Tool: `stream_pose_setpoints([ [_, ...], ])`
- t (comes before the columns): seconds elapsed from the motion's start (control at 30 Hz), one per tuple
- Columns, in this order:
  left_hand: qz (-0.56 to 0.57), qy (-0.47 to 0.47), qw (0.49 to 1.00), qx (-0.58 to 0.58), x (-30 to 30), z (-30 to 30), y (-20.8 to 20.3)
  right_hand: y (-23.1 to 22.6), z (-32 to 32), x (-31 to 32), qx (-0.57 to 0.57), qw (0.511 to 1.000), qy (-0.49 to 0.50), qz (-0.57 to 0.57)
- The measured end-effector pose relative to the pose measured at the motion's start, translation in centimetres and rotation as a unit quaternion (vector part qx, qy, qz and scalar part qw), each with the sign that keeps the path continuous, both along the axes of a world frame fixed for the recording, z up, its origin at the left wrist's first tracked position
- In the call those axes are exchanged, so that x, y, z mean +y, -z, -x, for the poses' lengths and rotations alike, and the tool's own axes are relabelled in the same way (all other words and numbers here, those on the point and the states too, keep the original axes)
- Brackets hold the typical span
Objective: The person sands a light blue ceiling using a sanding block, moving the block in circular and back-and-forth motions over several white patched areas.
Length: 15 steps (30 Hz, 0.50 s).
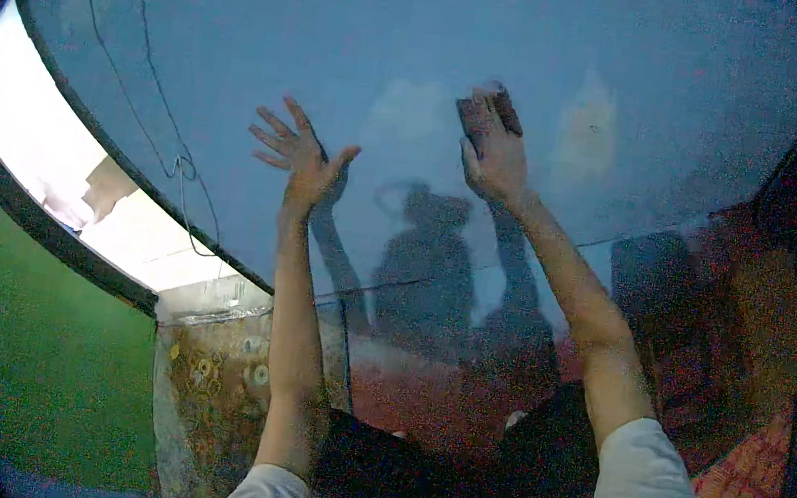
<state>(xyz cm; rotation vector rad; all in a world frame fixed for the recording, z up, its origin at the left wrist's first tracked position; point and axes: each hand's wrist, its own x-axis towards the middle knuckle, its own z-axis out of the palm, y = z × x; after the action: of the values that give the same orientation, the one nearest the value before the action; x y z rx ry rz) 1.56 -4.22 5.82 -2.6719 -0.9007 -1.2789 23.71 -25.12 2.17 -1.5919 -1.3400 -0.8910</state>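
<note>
My right hand (500,167) lies over a dark reddish-brown, flat rectangular pad (508,109) and presses it to the blue wall (326,31). The pad's exact kind cannot be made out; much of it is under my fingers. Farther left, my left hand (305,163) is raised with its fingers spread and nothing in it. Whether that palm touches the wall is unclear. Pale patches mark the wall, one large patch (589,128) right of the pad and a fainter one (411,109) between my hands.
Thin wires (149,49) hang down the wall at the left, looped near a bright doorway (28,104). A green surface (41,325) fills the lower left beside a patterned floor covering (214,376). Brownish objects (769,314) and a red patterned textile (748,481) lie in shade at right.
</note>
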Motion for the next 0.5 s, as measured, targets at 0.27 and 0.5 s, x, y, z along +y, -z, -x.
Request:
stream_pose_setpoints([
  [0.27,0.014,0.008,1.0,-0.001,-0.8,-0.6,-0.1,0.9,-2.9,-0.6,-0.029,0.998,0.061,0.013],
  [0.5,0.009,0.005,1.0,-0.005,-0.2,-0.6,-0.1,1.1,-2.3,-1.0,-0.057,0.998,0.005,0.006],
])
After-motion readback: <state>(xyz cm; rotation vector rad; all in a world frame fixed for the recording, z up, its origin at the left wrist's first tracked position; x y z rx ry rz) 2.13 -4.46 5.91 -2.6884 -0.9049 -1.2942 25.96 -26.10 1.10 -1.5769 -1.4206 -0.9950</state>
